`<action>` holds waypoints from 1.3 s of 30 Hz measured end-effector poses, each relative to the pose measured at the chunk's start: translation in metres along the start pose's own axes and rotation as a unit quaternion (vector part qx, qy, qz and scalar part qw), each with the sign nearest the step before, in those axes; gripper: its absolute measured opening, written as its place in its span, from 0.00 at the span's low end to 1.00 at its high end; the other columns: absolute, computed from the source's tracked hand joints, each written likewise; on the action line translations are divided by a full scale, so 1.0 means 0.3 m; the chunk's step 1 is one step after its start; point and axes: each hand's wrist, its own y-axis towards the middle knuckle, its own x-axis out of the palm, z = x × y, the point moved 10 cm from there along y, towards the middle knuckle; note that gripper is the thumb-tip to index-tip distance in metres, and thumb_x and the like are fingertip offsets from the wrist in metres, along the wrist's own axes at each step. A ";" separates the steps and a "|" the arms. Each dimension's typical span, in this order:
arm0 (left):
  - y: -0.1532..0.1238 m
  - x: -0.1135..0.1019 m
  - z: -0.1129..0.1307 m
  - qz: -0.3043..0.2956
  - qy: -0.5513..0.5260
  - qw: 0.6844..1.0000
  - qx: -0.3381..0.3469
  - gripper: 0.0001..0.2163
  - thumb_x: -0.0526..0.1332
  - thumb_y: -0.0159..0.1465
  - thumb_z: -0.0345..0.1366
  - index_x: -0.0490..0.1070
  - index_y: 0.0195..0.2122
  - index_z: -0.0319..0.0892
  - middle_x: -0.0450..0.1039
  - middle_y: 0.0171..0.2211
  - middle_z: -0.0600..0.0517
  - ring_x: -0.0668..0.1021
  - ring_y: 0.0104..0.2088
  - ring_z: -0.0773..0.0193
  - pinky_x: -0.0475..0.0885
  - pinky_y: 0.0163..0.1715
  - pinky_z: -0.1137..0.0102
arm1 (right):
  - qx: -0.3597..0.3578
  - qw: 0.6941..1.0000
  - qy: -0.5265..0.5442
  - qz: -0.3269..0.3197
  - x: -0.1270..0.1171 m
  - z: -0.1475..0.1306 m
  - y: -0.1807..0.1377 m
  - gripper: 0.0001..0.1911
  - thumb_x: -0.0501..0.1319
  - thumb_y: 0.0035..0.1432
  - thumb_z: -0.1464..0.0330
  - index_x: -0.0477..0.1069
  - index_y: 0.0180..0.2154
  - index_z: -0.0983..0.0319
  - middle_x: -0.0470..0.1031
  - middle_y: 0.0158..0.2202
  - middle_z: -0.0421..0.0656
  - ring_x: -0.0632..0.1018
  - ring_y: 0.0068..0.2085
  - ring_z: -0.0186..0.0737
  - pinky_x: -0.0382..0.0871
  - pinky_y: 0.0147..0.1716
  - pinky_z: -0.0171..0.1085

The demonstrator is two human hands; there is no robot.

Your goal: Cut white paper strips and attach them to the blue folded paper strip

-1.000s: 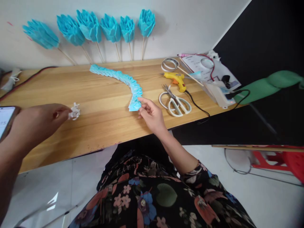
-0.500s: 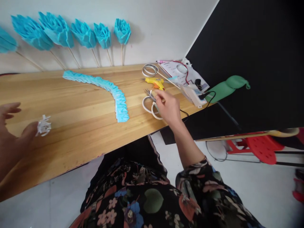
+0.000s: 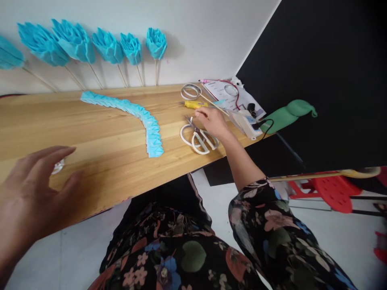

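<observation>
The right hand [image 3: 211,122] is closing over the yellow glue gun [image 3: 195,104] at two o'clock on the wooden table [image 3: 99,133], just beyond the white scissors [image 3: 198,137]; whether it grips yet, I cannot tell. It is best lifting by the handle, clear of the nozzle and trailing cord. The left hand [image 3: 33,189] is hovering spread and empty, over a small white paper piece [image 3: 58,166] at nine o'clock.

Left hand [image 3: 33,193] is hovering low at the near left, palm down, fingers [image 3: 57,152] spreading loosely and pointing forward-right, thumb splaying out to the side. It is gripping nothing. Its wrist and forearm are running off the bottom-left corner.

Right hand [image 3: 211,121] is reaching forward and to the right, arm nearly straight, back of hand facing up. Fingers are curling downward, fingertips hidden under the hand, so grip state is unclear. Right forearm is bare, angling down from the wrist to a floral sleeve at the elbow.
</observation>
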 end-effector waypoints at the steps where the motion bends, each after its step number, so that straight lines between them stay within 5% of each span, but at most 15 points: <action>1: 0.001 -0.011 0.039 0.006 -0.002 1.000 0.018 0.20 0.62 0.73 0.41 0.69 0.65 0.53 0.76 0.61 0.44 0.78 0.61 0.39 0.73 0.64 0.44 | 0.028 1.000 0.003 0.003 0.007 0.015 -0.001 0.12 0.60 0.69 0.66 0.83 0.41 0.60 0.86 0.40 0.46 0.83 0.43 0.49 0.75 0.48 0.47; 5: -0.001 -0.033 0.159 0.010 -0.012 0.996 0.083 0.18 0.63 0.72 0.36 0.71 0.63 0.50 0.78 0.58 0.39 0.81 0.58 0.37 0.78 0.58 0.42 | 0.105 0.993 0.049 0.026 0.049 0.049 -0.015 0.08 0.64 0.65 0.66 0.80 0.34 0.60 0.84 0.34 0.43 0.81 0.37 0.44 0.72 0.41 0.43; 11: -0.015 -0.056 0.242 0.030 -0.052 0.993 0.106 0.18 0.64 0.71 0.34 0.72 0.61 0.45 0.78 0.56 0.33 0.81 0.55 0.31 0.79 0.53 0.38 | 0.124 0.984 0.105 0.070 0.074 0.059 -0.040 0.07 0.62 0.65 0.70 0.75 0.32 0.58 0.80 0.31 0.40 0.80 0.35 0.41 0.72 0.41 0.42; 18: -0.007 -0.036 0.373 0.044 -0.141 0.982 0.117 0.23 0.66 0.69 0.30 0.68 0.64 0.50 0.77 0.57 0.41 0.81 0.56 0.47 0.77 0.57 0.52 | 0.137 0.972 0.155 0.108 0.061 0.082 -0.052 0.09 0.57 0.70 0.70 0.71 0.34 0.57 0.80 0.33 0.39 0.80 0.33 0.37 0.75 0.44 0.42; 21: 0.014 -0.007 0.428 0.042 -0.221 0.970 0.091 0.21 0.65 0.70 0.31 0.70 0.63 0.49 0.78 0.56 0.44 0.80 0.57 0.53 0.76 0.58 0.57 | 0.086 0.965 0.207 0.133 0.023 0.002 -0.086 0.08 0.59 0.70 0.66 0.73 0.35 0.57 0.81 0.35 0.39 0.81 0.37 0.38 0.75 0.42 0.40; 24: 0.050 0.071 0.478 -0.019 -0.398 0.917 0.022 0.12 0.64 0.71 0.35 0.78 0.54 0.48 0.80 0.50 0.48 0.81 0.49 0.60 0.77 0.51 0.64 | -0.031 0.960 0.239 0.140 -0.029 -0.180 -0.169 0.09 0.61 0.70 0.61 0.77 0.39 0.57 0.82 0.38 0.41 0.81 0.39 0.38 0.74 0.37 0.38; 29: 0.082 0.224 0.542 -0.119 -0.591 0.787 -0.134 0.08 0.68 0.67 0.42 0.84 0.38 0.45 0.79 0.33 0.52 0.75 0.32 0.67 0.72 0.36 0.71 | -0.244 0.932 0.144 0.228 -0.127 -0.469 -0.380 0.06 0.62 0.71 0.68 0.79 0.40 0.56 0.82 0.35 0.39 0.80 0.37 0.38 0.73 0.39 0.41; 34: 0.061 0.286 0.557 -0.143 -0.665 0.702 -0.213 0.15 0.71 0.63 0.49 0.79 0.28 0.42 0.73 0.28 0.53 0.68 0.27 0.70 0.65 0.28 0.72 | -0.295 0.926 0.050 0.229 -0.100 -0.539 -0.469 0.09 0.63 0.69 0.72 0.80 0.44 0.52 0.82 0.36 0.40 0.80 0.36 0.41 0.73 0.39 0.45; 39: 0.047 0.318 0.563 -0.186 -0.692 0.656 -0.237 0.18 0.73 0.58 0.50 0.73 0.26 0.41 0.70 0.26 0.53 0.68 0.26 0.70 0.65 0.26 0.72 | -0.303 0.933 0.044 0.191 -0.060 -0.548 -0.479 0.10 0.64 0.69 0.72 0.81 0.43 0.50 0.83 0.36 0.40 0.80 0.38 0.42 0.72 0.38 0.45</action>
